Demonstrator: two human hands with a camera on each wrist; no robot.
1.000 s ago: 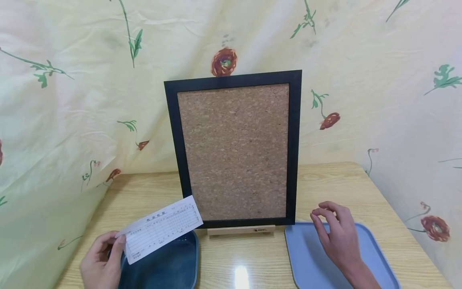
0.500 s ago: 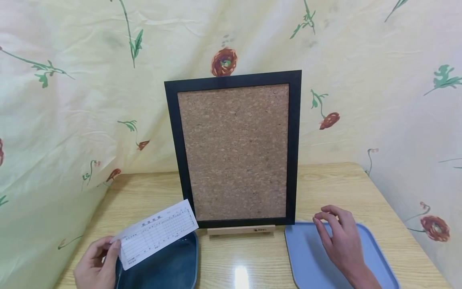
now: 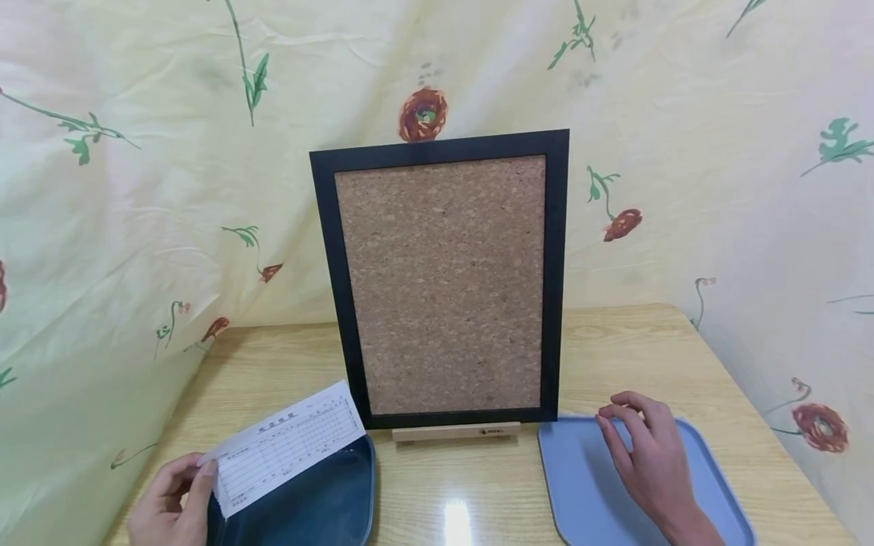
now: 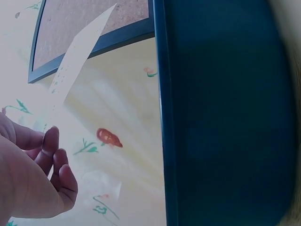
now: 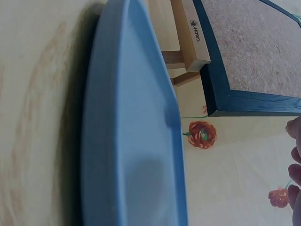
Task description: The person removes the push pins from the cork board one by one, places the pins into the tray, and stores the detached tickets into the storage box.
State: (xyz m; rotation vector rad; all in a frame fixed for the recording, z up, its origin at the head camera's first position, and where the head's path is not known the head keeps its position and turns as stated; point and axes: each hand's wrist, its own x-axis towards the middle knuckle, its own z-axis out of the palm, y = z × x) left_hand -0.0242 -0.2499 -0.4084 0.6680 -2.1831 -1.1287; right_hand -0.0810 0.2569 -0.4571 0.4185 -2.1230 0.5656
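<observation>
My left hand (image 3: 174, 500) pinches the near left end of a white printed paper form (image 3: 290, 447) between thumb and fingers. The slip slants up to the right above the dark blue tray (image 3: 372, 485), its far end by the lower left corner of the framed corkboard (image 3: 451, 288). In the left wrist view the form (image 4: 77, 59) shows almost edge-on beyond the fingers. My right hand (image 3: 649, 462) hovers over the light blue tray (image 3: 573, 485), its fingers loosely bent and nothing visible in them. Only some of its fingertips (image 5: 295, 174) appear in the right wrist view.
The black-framed corkboard stands upright on a wooden easel, whose ledge (image 3: 456, 433) shows beneath it. A wood-grain table (image 3: 423, 493) carries the board and both trays. Flower-printed cloth (image 3: 683, 152) hangs behind and at both sides.
My left hand has drifted left and slightly down with the form, drawing its tip away from the board's frame. The right hand has shifted slightly right and down.
</observation>
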